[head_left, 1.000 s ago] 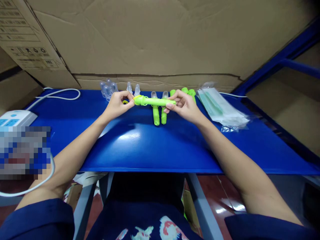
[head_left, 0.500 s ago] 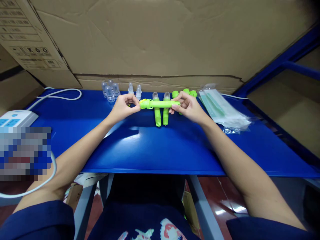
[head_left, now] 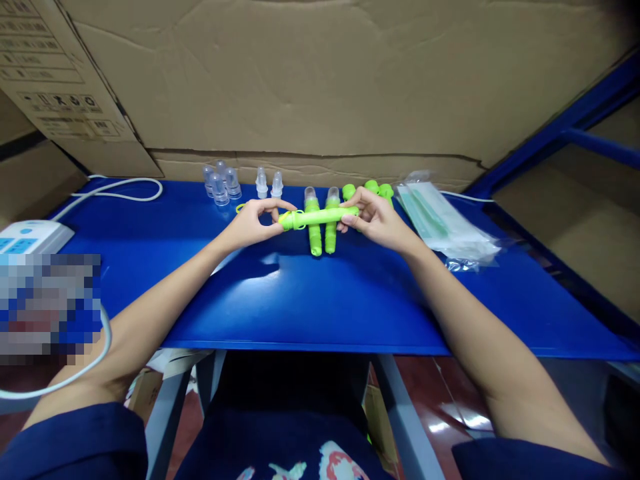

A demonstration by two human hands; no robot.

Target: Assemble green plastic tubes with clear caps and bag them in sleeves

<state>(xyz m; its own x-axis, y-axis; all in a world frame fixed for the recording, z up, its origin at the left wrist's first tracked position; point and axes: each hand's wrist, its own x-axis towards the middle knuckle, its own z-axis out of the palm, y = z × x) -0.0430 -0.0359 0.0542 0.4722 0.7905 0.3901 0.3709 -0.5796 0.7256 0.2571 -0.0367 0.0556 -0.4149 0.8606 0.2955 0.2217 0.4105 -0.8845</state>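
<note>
A bright green plastic tube (head_left: pixel 323 217) is held level above the blue table, its threaded end to the left. My left hand (head_left: pixel 253 223) has thumb and fingers closed around the yellow bit (head_left: pixel 286 218) at that end. The other end is pinched by my right hand (head_left: pixel 375 217). Behind the held tube lie two similar green tubes with clear tips (head_left: pixel 314 237) (head_left: pixel 331 235), partly covered by it. Part of a thin green ring (head_left: pixel 240 209) shows beside my left hand. Several green caps (head_left: pixel 371 188) are behind my right hand, partly hidden.
On the blue table (head_left: pixel 300 313), several clear domed caps (head_left: pixel 220 188) stand at the back left, near two clear pieces with white bases (head_left: pixel 261 185). Clear plastic packets (head_left: pixel 445 220) lie at right. A white power strip (head_left: pixel 35 233) with its cord is at left; cardboard (head_left: pixel 310 80) rises behind.
The held tube has dipped slightly at its left end and now tilts a little. My left hand has shifted slightly down, its index finger stretching further over the tube's end.
</note>
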